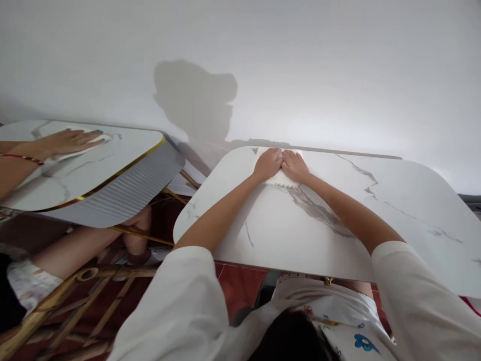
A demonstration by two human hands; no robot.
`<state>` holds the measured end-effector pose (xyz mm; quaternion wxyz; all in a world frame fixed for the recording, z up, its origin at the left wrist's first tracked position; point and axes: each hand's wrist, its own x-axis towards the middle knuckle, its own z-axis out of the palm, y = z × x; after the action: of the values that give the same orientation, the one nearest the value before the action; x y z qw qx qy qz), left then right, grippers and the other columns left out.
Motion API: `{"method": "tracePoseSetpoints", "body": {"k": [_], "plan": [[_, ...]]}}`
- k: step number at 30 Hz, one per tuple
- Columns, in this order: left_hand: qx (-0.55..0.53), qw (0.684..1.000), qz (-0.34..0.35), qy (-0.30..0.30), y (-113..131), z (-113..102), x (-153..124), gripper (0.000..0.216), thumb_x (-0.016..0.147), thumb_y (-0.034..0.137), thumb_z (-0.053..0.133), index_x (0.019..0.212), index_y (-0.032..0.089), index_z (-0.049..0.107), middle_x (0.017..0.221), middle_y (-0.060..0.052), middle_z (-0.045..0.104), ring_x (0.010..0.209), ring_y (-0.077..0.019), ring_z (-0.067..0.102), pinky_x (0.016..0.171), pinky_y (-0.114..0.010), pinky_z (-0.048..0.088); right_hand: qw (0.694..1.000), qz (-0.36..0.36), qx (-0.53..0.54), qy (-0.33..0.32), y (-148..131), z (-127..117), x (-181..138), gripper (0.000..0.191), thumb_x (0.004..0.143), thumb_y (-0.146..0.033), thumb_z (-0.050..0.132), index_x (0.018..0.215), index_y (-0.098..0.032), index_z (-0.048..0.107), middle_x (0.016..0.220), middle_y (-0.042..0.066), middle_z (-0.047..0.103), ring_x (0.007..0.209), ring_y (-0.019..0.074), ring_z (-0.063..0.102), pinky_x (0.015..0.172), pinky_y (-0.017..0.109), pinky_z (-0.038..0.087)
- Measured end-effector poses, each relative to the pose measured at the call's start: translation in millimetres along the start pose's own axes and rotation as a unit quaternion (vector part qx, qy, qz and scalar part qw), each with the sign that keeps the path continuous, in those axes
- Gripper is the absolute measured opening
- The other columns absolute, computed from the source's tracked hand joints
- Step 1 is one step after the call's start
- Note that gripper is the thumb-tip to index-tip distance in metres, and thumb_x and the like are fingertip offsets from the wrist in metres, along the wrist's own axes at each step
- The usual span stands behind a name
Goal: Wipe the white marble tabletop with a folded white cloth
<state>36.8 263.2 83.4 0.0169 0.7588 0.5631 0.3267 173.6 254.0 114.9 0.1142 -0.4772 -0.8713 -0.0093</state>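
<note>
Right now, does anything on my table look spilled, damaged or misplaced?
Nothing stands out: the white cloth lies under your left hand and right hand, and the grey streaks on the table look like marble pattern, not spills.

There were 2 white marbled tables (pixel 278 235) (pixel 112 163), 2 white cloths (pixel 281 180) (pixel 73 155), the wearer's 2 bare hands (pixel 268 164) (pixel 296 166), 2 white sleeves (pixel 188 286) (pixel 406 281), 1 co-worker's hand (pixel 77 141), 1 red bracelet (pixel 28 159), 1 head-shaped shadow (pixel 195 95)

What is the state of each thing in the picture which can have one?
White cloth: lying flat, partly covered
Left hand: open, on the cloth
Right hand: open, on the cloth
Near table: upright; wet or dry unclear
Co-worker's hand: flat, fingers extended
Other cloth: partly hidden under that hand
Other table: upright
</note>
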Motion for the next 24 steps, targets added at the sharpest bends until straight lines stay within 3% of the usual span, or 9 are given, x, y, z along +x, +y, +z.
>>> {"method": "tracePoseSetpoints", "body": {"k": [4, 9, 12, 19, 24], "plan": [[0.004, 1.0, -0.011, 0.016, -16.3, 10.9, 37.7, 0.039, 0.089, 0.023, 0.038, 0.121, 0.012, 0.058, 0.128, -0.013, 0.06, 0.122, -0.0251, 0.051, 0.106, -0.036, 0.037, 0.999, -0.021, -0.013, 0.025, 21.3, 3.5, 39.7, 0.046, 0.092, -0.018, 0.029, 0.134, -0.005, 0.044, 0.143, 0.018, 0.048, 0.133, 0.0271, 0.039, 0.11, 0.042, 0.025], [0.03, 0.999, -0.038, -0.01, -23.7, 14.8, 64.7, 0.034, 0.092, 0.027, 0.035, 0.094, 0.016, 0.066, 0.102, -0.012, 0.069, 0.101, -0.0265, 0.061, 0.091, -0.036, 0.043, 0.998, 0.047, -0.029, 0.009, 33.8, 6.3, 69.9, 0.038, 0.096, -0.023, 0.028, 0.12, -0.008, 0.053, 0.121, 0.018, 0.063, 0.113, 0.0298, 0.056, 0.096, 0.041, 0.04], [0.039, 0.998, -0.048, -0.023, -25.1, 15.9, 72.2, 0.034, 0.093, 0.028, 0.034, 0.087, 0.018, 0.066, 0.098, -0.011, 0.07, 0.097, -0.0263, 0.062, 0.086, -0.035, 0.044, 0.998, 0.045, -0.038, 0.005, 38.1, 7.2, 76.8, 0.038, 0.098, -0.026, 0.026, 0.118, -0.011, 0.055, 0.119, 0.016, 0.064, 0.111, 0.0293, 0.058, 0.092, 0.04, 0.042], [0.04, 0.999, -0.003, -0.01, -24.8, 16.8, 64.9, 0.034, 0.093, 0.024, 0.032, 0.101, 0.015, 0.063, 0.109, -0.014, 0.067, 0.106, -0.0261, 0.059, 0.095, -0.036, 0.041, 0.998, 0.009, -0.052, 0.033, 35.1, 10.0, 66.1, 0.041, 0.095, -0.021, 0.029, 0.126, -0.008, 0.053, 0.131, 0.018, 0.059, 0.119, 0.0291, 0.052, 0.1, 0.042, 0.036], [0.046, 0.998, 0.05, 0.003, -16.7, 10.7, 33.5, 0.04, 0.09, 0.019, 0.034, 0.123, 0.009, 0.054, 0.126, -0.016, 0.059, 0.12, -0.0252, 0.051, 0.105, -0.036, 0.036, 0.998, 0.012, -0.052, 0.033, 16.8, 11.9, 33.2, 0.054, 0.094, -0.022, 0.028, 0.143, 0.0, 0.036, 0.15, 0.019, 0.038, 0.139, 0.0296, 0.031, 0.111, 0.044, 0.022]]}}
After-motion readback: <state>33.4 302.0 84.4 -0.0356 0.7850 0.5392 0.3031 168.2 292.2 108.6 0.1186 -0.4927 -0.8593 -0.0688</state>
